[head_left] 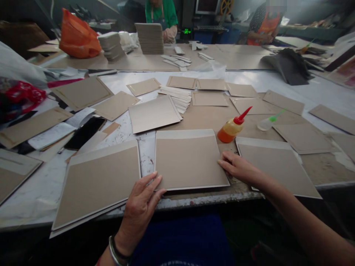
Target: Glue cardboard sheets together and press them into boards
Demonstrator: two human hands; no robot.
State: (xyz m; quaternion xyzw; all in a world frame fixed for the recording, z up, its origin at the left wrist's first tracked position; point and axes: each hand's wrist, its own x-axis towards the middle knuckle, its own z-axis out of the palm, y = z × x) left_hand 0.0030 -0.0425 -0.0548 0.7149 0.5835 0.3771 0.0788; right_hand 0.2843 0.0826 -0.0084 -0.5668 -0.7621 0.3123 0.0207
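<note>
Fingers [152, 186] of our left hand [138, 205] lie loosely parted on the middle board [188, 160]; our right hand [234, 166] pinches its right edge.

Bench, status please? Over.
Left grip on middle board, near-left corner; right grip at its right edge. Pale strip along far side. Red-tipped bottle near far-right corner.

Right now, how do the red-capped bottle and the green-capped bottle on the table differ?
The red-capped bottle shows orange contents; the green-capped bottle looks clear to whitish. The red-capped bottle appears larger, the green-capped bottle smaller. The red-capped bottle is nearer the right hand; the green-capped bottle sits farther off. Both have pointed nozzles.
</note>
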